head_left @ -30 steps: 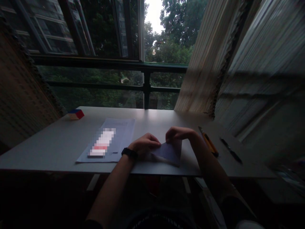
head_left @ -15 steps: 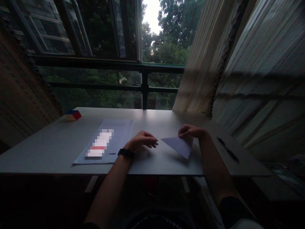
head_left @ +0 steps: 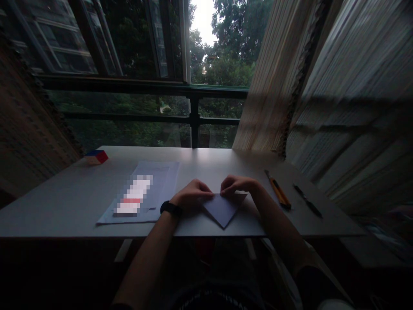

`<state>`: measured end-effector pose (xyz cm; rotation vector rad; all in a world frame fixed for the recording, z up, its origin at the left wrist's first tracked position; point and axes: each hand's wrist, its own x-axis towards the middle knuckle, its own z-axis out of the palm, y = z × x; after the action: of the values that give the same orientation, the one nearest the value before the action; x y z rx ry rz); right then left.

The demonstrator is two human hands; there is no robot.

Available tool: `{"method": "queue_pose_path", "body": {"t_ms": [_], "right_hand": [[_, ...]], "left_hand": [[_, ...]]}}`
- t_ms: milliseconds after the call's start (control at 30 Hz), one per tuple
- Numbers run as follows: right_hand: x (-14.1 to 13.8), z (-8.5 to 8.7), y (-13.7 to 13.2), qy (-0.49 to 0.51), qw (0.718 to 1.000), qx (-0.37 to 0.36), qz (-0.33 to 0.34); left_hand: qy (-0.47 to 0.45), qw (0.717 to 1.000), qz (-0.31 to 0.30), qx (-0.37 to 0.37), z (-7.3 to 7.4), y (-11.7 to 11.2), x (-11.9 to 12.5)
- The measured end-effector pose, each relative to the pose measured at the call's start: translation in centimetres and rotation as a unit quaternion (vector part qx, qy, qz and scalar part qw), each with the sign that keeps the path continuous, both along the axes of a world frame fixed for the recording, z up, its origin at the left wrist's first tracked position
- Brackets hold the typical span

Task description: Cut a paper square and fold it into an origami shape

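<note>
Fingertips: I am seeing both sets of digits gripping the far edge of the folded paper; how firmly they are pressing, I am not able to tell.
Left hand: the left hand is pinching the far edge at its left part and hiding the corner there.
Right hand: the right hand is arching over the same edge, thumb and forefinger grasping it just beside the left fingertips, with a small gap between.
Folded paper: it is showing as a triangle before the wearer, one point aiming at the table's near edge, the right corner projecting beyond the right fingers. Whether it is lying quite flat, I am not able to confirm.
Handling: I am judging that good work here means matching the edges before creasing, bracing the sheet against the tabletop with one hand, and pressing outward from the middle with even force; uneven pinching is risking a skewed crease.
Wristband: a black band is circling the left wrist.
Tabletop: the white table is carrying printed sheets to the left, a yellow utility knife and a black pen to the right.
Far left: a red-and-blue block is sitting near the back edge.
</note>
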<state>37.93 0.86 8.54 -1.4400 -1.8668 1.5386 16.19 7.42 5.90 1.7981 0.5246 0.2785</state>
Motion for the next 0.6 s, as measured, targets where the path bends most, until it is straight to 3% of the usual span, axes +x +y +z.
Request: {"method": "queue_pose_path", "body": {"t_ms": [333,600], "right_hand": [[2.8,0.3,-0.7,0.033,0.999,-0.005,-0.040],[5.6,0.0,-1.6,0.120,0.984,-0.029,-0.127]], "left_hand": [[-0.006,0.999,0.035,-0.003,0.3,0.3,0.0],[-0.022,0.998,0.064,0.000,0.1,0.9,-0.2]]}}
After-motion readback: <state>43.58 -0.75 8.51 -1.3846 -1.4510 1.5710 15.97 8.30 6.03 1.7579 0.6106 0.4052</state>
